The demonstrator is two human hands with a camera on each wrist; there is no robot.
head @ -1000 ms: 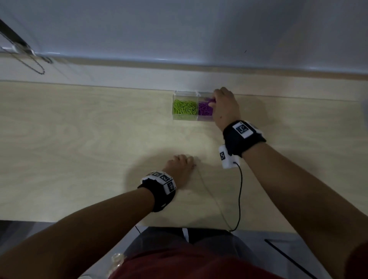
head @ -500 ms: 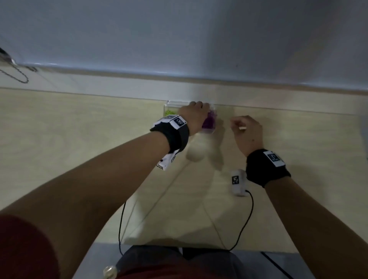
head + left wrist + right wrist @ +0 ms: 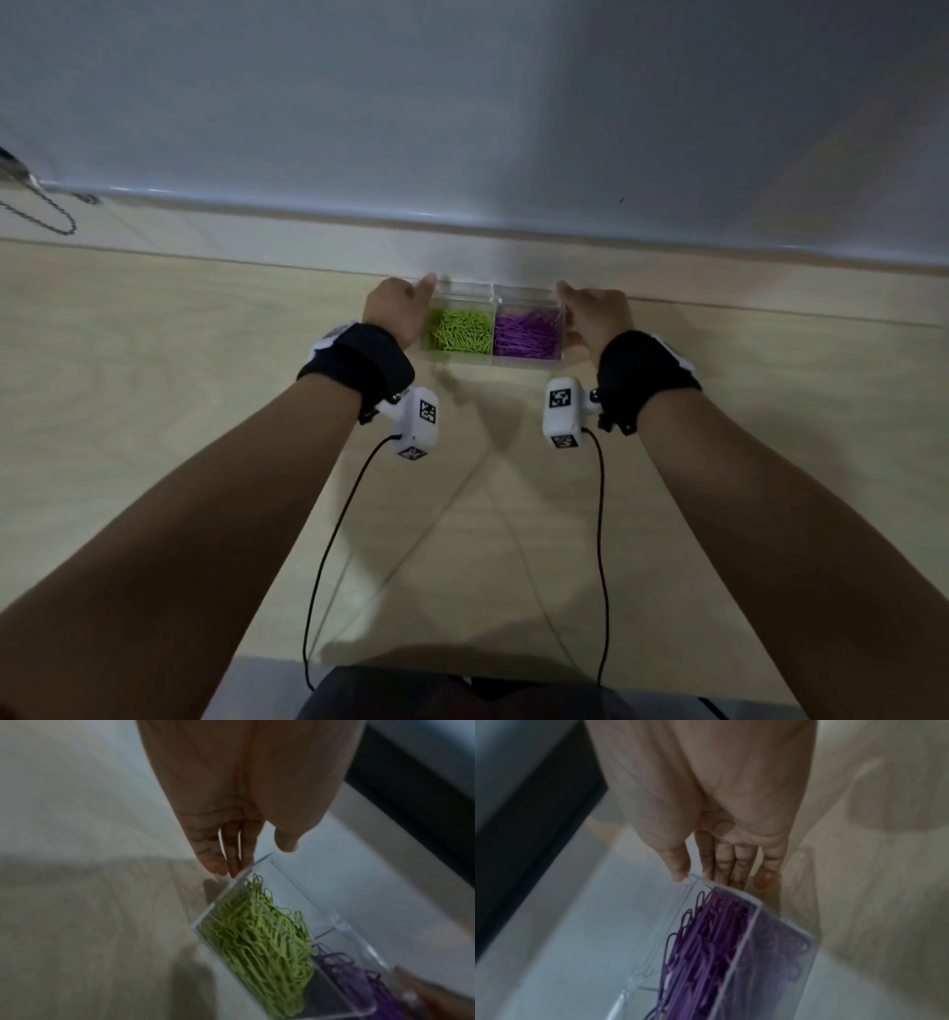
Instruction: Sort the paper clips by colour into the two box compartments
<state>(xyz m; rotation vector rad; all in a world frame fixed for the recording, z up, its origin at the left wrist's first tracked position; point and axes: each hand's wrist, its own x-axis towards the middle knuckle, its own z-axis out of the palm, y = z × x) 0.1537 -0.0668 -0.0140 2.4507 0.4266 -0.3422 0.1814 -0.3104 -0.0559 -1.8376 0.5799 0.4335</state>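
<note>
A clear two-compartment box stands at the far edge of the wooden table. Green paper clips fill its left compartment and purple paper clips its right one. My left hand lies against the box's left end with straight fingers touching the wall beside the green clips. My right hand lies against the right end, its straight fingers and thumb touching the wall next to the purple clips. No loose clips show on the table.
The light wooden table runs wide to both sides. A grey wall and ledge rise just behind the box. A thin chain hangs at the far left. Black cables trail from the wrist cameras to the table's near edge.
A second ago my right hand was at the purple compartment and my left rested on the table. The left then reached over the box; now each hand sits at one end.
</note>
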